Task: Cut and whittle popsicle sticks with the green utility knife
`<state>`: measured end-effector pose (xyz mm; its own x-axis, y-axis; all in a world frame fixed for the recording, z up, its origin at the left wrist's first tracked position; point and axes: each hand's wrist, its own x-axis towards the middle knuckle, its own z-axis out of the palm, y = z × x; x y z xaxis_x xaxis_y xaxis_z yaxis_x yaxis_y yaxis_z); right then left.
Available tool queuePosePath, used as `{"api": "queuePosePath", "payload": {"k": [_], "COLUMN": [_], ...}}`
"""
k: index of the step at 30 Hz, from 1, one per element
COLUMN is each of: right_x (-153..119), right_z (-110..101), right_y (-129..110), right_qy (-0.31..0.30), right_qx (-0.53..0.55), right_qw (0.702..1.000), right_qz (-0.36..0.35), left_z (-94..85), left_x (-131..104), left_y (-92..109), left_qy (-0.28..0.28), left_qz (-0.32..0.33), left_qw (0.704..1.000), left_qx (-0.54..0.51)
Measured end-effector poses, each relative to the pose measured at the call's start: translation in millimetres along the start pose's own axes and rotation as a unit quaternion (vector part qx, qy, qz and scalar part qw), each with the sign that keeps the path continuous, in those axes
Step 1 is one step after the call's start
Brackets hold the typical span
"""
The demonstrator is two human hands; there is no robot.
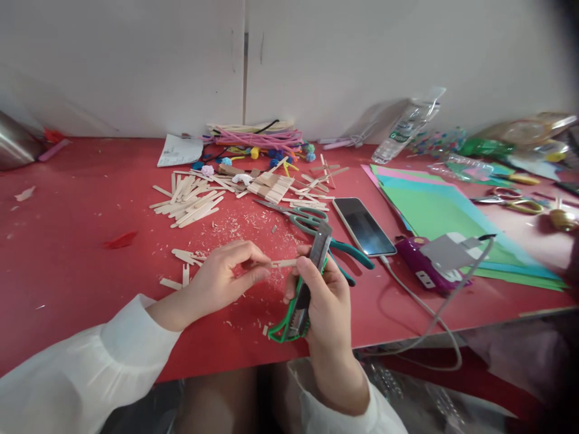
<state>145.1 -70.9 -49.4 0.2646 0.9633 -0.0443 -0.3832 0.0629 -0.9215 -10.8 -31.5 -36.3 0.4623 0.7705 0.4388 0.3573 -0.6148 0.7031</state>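
Observation:
My left hand [228, 274] pinches one end of a short wooden craft stick [284, 263] between thumb and fingers. The stick's other end meets the thumb of my right hand [328, 295]. That hand is closed around a green and black utility knife [301, 310], its grey metal end pointing up and away. Wood shavings [239, 226] lie scattered on the red tabletop beyond my hands. A few cut stick pieces [185, 265] rest by my left wrist. Scissors [303, 217] and teal-handled pliers [353, 252] lie just past my right hand.
A pile of craft sticks [190, 199] spreads across the middle, with pipe cleaners [257, 137] behind. At right are a phone [364, 226], a purple power strip [420, 265] with a white cable, coloured paper [420, 205] and a plastic bottle [404, 129]. A metal container [15, 141] stands far left.

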Motion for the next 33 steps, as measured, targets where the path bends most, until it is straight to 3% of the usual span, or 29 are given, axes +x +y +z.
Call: {"api": "queuePosePath", "payload": {"k": [7,11,14,17,21,33], "right_x": [-3.9,-10.7,-13.6,-13.5,-14.4,-14.4], "right_z": [1.4,3.4,1.6,-1.1,-1.9,-2.8], "right_y": [-0.1,3.1,6.5,6.4,2.1,-5.4], "right_qy": [0.01,-0.016,-0.094,-0.154,-0.185,-0.194], "right_qx": [-0.063,-0.075,-0.107,-0.165,-0.221,-0.304], "right_qw": [0.996,0.988,0.985,0.973,0.957,0.93], "right_qz": [-0.067,-0.13,-0.093,-0.042,-0.027,-0.073], "left_z": [-4.5,-5.9,-6.5,-5.8,-5.0,-5.6], "left_x": [4.1,5.4,6.1,6.1,4.9,4.5], "left_y": [1.6,-1.3,-1.6,-0.1,2.4,6.7], "left_qy": [-0.077,-0.031,0.002,0.03,0.052,0.032], "left_qz": [-0.138,-0.221,-0.257,-0.269,-0.271,-0.265], "left_qw": [0.986,0.971,0.954,0.94,0.935,0.936], "left_qx": [-0.049,-0.087,-0.156,-0.205,-0.224,-0.232]}}
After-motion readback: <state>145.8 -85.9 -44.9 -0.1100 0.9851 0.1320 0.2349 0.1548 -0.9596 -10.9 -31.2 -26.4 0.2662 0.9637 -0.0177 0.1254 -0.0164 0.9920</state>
